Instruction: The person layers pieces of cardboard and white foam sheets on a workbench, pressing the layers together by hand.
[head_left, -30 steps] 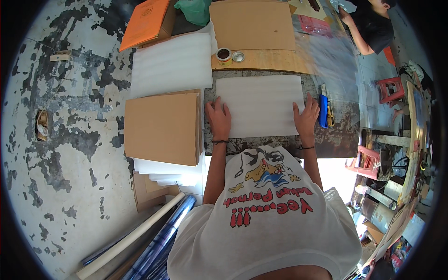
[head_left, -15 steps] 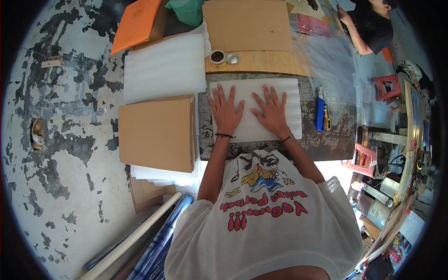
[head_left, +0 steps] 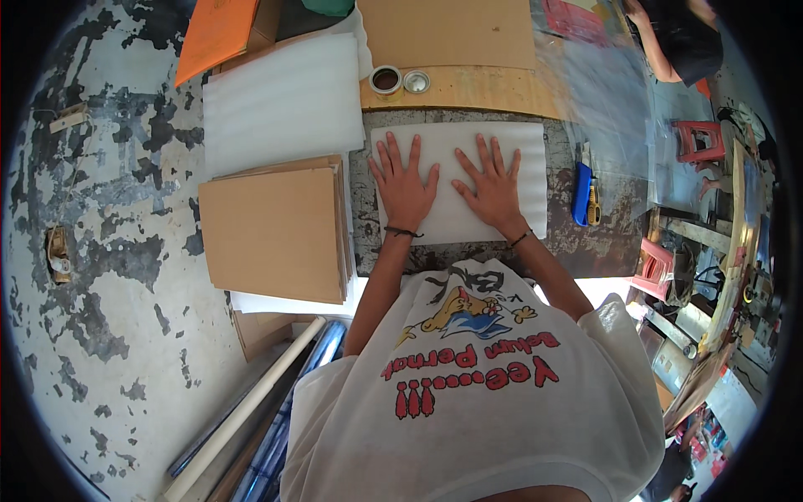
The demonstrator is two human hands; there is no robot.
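A white foam sheet (head_left: 456, 219) lies flat on the dark, worn tabletop in front of me. My left hand (head_left: 407, 194) rests palm down on its left part, fingers spread. On its right part my right hand (head_left: 493, 191) also lies flat, fingers apart. Neither hand holds anything. To the right of the sheet lie a blue cutter knife (head_left: 582, 194) and a yellow-and-black cutter knife (head_left: 594, 202), side by side. Left of my left hand stands a stack of brown cardboard sheets (head_left: 272, 234), with a pile of white foam sheets (head_left: 284, 105) behind it.
An open tin (head_left: 386, 81) and its round lid (head_left: 416, 81) sit by a wooden board (head_left: 477, 90). Behind lies a large cardboard sheet (head_left: 452, 33). Long rolls (head_left: 251, 402) lean at lower left. A person in black (head_left: 682, 42) and red stools (head_left: 699, 142) are at right.
Both hands stay flat on the foam sheet, with little visible movement over it. The whole view has shifted slightly, so the tabletop things appear higher. The other person's arm has moved a little.
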